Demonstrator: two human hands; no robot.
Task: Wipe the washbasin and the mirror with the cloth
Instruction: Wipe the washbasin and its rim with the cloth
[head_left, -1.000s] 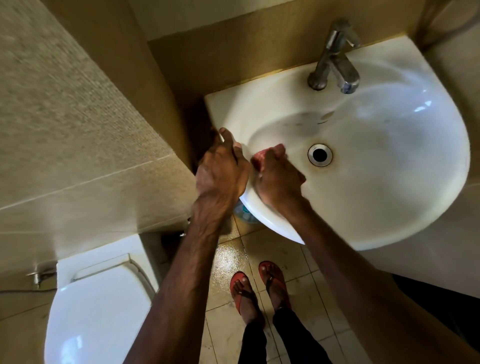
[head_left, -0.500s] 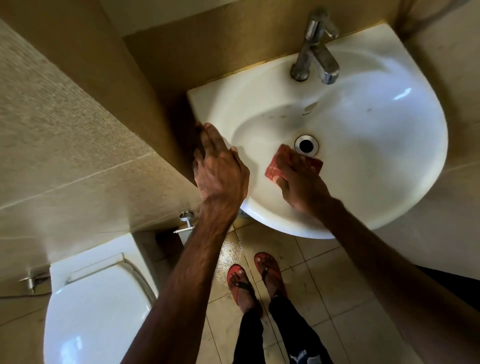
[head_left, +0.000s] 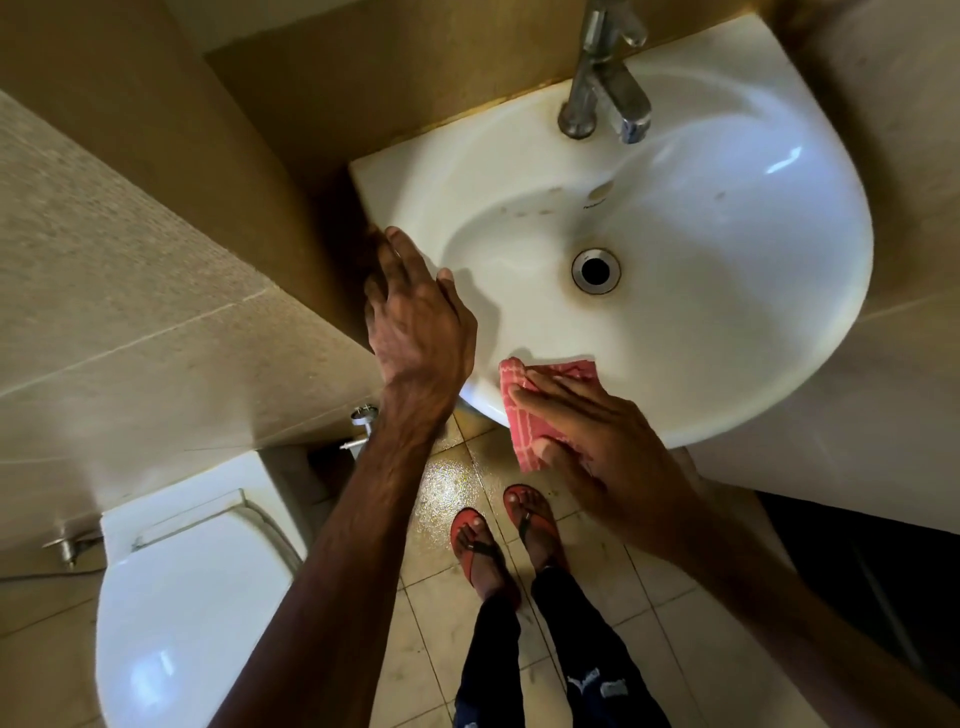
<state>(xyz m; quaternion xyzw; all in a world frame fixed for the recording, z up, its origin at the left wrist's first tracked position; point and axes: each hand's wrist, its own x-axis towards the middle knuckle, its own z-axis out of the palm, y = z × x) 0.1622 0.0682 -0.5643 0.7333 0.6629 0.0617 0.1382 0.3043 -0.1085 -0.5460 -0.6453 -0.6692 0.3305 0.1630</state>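
Right hand and cloth have come back from beside the drain to the basin's near rim.
Head view: the pink checked cloth lies folded over that front rim, part on the white top edge and part hanging down the outside. The right hand presses it flat, fingers straight and together on top, thumb lying against the hanging part. The left hand rests open on the basin's left rim, fingers spread and nearly straight, holding nothing. The tap stands at the back of the basin, well apart from both hands. A toilet is at lower left, and red sandals stand on the tiled floor under the basin's edge.
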